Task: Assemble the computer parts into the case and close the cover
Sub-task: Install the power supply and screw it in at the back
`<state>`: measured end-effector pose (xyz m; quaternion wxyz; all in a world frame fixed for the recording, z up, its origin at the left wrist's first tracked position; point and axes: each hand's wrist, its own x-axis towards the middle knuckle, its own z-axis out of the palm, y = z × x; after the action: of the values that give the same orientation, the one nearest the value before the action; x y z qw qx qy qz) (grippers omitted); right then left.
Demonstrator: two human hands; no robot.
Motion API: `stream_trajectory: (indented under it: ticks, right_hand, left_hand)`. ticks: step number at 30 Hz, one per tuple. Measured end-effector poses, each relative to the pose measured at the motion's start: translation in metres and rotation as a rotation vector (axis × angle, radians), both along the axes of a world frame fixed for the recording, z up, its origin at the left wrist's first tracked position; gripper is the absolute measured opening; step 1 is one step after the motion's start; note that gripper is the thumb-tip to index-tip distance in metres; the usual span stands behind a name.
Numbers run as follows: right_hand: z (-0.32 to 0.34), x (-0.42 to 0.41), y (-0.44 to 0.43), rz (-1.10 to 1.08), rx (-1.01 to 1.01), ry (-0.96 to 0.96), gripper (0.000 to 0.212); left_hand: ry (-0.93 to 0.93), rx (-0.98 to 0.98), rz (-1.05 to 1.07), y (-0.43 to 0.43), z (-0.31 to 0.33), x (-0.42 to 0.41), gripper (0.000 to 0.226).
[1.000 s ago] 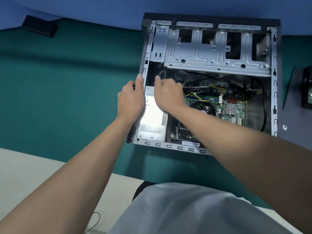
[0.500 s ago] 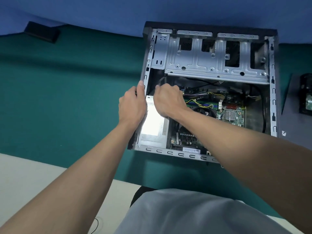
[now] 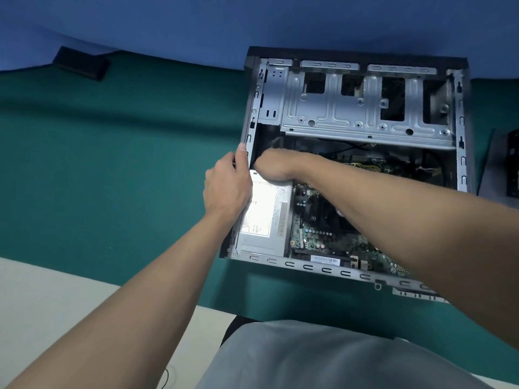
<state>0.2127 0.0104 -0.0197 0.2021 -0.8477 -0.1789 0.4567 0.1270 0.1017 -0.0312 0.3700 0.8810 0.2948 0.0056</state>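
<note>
An open computer case (image 3: 323,269) lies on its side on the green mat, with no cover on it. Inside are a silver power supply (image 3: 266,217) at the near left, a green motherboard (image 3: 317,228) beside it and a metal drive cage (image 3: 351,113) at the far end. My left hand (image 3: 227,186) grips the case's left wall, thumb up along the rim. My right hand (image 3: 276,167) reaches into the dark gap at the power supply's far end and rests on its top edge. Its fingers are hidden.
The green mat (image 3: 112,164) covers the table, with a white edge (image 3: 42,299) near me. A black flat object (image 3: 81,63) lies far left. At the right edge a black part (image 3: 512,164) rests on a grey panel (image 3: 494,169).
My right hand has tipped over and dipped deeper behind the power supply's far end, hiding its fingers. My left hand stays on the case wall.
</note>
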Motion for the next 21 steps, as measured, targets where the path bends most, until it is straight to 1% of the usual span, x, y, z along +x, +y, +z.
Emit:
stream_trajectory:
  ticks: [2, 3, 8, 10, 11, 13, 15, 17, 19, 21]
  right_hand:
    - [-0.001, 0.003, -0.001, -0.011, 0.001, 0.146, 0.045]
    - [-0.004, 0.006, -0.001, 0.004, 0.006, 0.175, 0.046]
    - [-0.02, 0.009, -0.001, 0.083, 0.007, 0.216, 0.052]
    - [-0.025, 0.006, -0.001, 0.084, 0.022, 0.2, 0.051]
    - [-0.026, 0.005, -0.001, 0.051, 0.036, 0.155, 0.05]
    - [-0.027, 0.0, -0.003, -0.085, 0.084, -0.013, 0.039]
    - [-0.024, -0.01, -0.008, -0.257, 0.164, -0.167, 0.031]
    - [-0.02, -0.019, -0.027, -0.346, 0.279, -0.305, 0.036]
    - [-0.016, -0.023, -0.059, -0.38, 0.344, -0.419, 0.04]
    - [-0.016, -0.026, -0.096, -0.4, 0.322, -0.503, 0.038]
  left_hand:
    - [0.001, 0.002, 0.0, 0.0, -0.001, 0.001, 0.055]
    - [0.001, 0.009, -0.004, 0.0, -0.002, 0.002, 0.054]
    - [-0.009, 0.038, -0.018, 0.0, -0.003, 0.001, 0.055]
    - [-0.004, 0.054, -0.021, 0.001, -0.003, 0.001, 0.055]
    - [0.006, 0.065, -0.023, 0.002, -0.002, 0.003, 0.055]
    - [0.053, 0.094, -0.039, 0.002, 0.0, 0.002, 0.057]
    - [0.117, 0.158, -0.101, 0.004, -0.001, -0.002, 0.067]
    - [0.16, 0.213, -0.179, 0.006, -0.002, -0.005, 0.081]
    - [0.185, 0.237, -0.204, 0.007, -0.003, -0.002, 0.08]
    - [0.216, 0.227, -0.195, 0.006, -0.004, 0.002, 0.081]
